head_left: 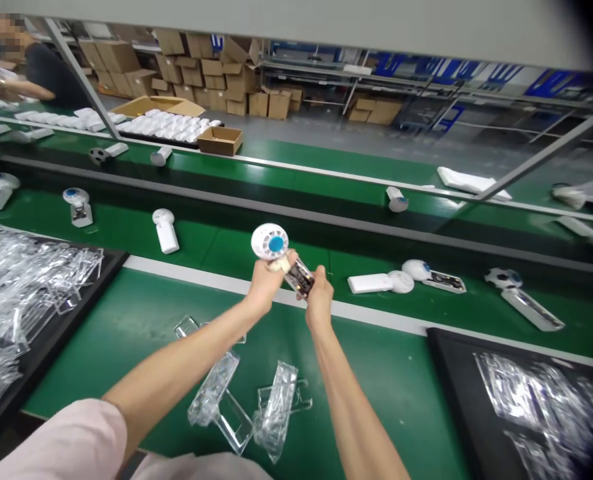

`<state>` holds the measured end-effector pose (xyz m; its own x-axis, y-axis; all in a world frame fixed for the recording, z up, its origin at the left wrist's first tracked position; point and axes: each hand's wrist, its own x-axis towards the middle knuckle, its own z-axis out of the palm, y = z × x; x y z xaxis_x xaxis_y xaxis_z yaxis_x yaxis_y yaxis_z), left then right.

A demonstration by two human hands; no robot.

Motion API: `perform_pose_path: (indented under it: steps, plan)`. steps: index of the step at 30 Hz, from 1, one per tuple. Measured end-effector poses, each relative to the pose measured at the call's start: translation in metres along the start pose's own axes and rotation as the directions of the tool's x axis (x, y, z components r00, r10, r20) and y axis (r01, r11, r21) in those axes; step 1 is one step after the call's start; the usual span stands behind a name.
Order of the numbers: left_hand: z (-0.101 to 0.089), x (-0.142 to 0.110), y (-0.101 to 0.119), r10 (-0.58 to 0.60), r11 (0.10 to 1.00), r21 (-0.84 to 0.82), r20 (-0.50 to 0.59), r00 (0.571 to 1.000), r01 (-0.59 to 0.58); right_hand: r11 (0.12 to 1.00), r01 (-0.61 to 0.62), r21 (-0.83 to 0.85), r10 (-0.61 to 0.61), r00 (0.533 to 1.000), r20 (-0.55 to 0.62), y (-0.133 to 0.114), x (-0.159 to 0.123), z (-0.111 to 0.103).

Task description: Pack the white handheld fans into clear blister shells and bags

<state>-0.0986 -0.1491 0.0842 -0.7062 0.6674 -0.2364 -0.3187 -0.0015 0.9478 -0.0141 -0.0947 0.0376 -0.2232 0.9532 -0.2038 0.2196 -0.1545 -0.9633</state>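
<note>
My left hand (265, 283) grips the neck of a small white handheld fan (269, 243), whose round head has a blue hub. My right hand (320, 300) holds the lower end of its open handle casing (299, 277), where a circuit board shows. Its fingers hide part of the casing. Below my forearms, several transparent plastic blister trays (215, 387) lie on the green workbench (126, 347). Other fans, some in separated halves, lie on the green conveyor belt (296, 250) beyond the white bench edge.
Black trays (56, 303) heaped with transparent plastic stand at both sides of the bench. A second belt runs behind a grey rail, with a person's hands at far left. Beyond a glass panel stand white-filled boxes, stacked cardboard cartons and metal shelving.
</note>
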Motion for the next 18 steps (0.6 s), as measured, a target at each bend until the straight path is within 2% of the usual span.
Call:
perform_pose_path:
  steps: [2, 5, 7, 8, 9, 11, 13, 14, 15, 16, 18]
  plan:
    - [-0.010, 0.037, -0.011, -0.101, 0.992, 0.069, -0.046, 0.994, 0.104, 0.991, 0.026, -0.133, -0.011, 0.993, 0.116, 0.011, -0.001, -0.012]
    - [-0.035, 0.084, -0.023, -0.143, 0.970, 0.182, -0.118, 0.983, 0.163, 0.924, 0.111, -0.366, -0.003, 0.959, 0.284, 0.033, -0.024, -0.044]
    - [-0.056, 0.093, -0.024, -0.106, 0.945, 0.290, -0.158, 0.982, 0.149, 0.850, 0.171, -0.498, 0.034, 0.926, 0.377, 0.049, -0.049, -0.064]
    - [-0.067, 0.088, -0.022, -0.073, 0.927, 0.353, -0.171, 0.983, 0.130, 0.813, 0.198, -0.547, 0.056, 0.910, 0.412, 0.056, -0.061, -0.072]
    - [-0.078, 0.078, -0.020, -0.037, 0.903, 0.417, -0.170, 0.985, 0.106, 0.779, 0.223, -0.586, 0.076, 0.894, 0.441, 0.063, -0.071, -0.077]
    - [-0.099, 0.042, -0.016, 0.003, 0.850, 0.523, -0.123, 0.992, 0.062, 0.720, 0.272, -0.638, 0.107, 0.866, 0.489, 0.073, -0.086, -0.081]
    - [-0.117, -0.006, -0.016, -0.039, 0.774, 0.631, -0.015, 0.999, 0.040, 0.672, 0.321, -0.668, 0.119, 0.843, 0.524, 0.079, -0.092, -0.078]
    - [-0.126, -0.030, -0.018, -0.088, 0.708, 0.705, 0.033, 0.996, 0.039, 0.651, 0.342, -0.678, 0.121, 0.835, 0.538, 0.080, -0.092, -0.075]
    - [-0.133, -0.052, -0.022, -0.181, 0.509, 0.861, 0.118, 0.976, -0.009, 0.633, 0.362, -0.685, 0.121, 0.827, 0.549, 0.081, -0.092, -0.073]
    - [-0.139, -0.070, -0.028, -0.262, 0.353, 0.934, 0.147, 0.954, -0.047, 0.617, 0.380, -0.689, 0.120, 0.820, 0.560, 0.081, -0.091, -0.071]
    - [-0.148, -0.095, -0.042, -0.359, 0.092, 0.986, 0.162, 0.919, -0.138, 0.593, 0.411, -0.693, 0.112, 0.810, 0.576, 0.081, -0.090, -0.068]
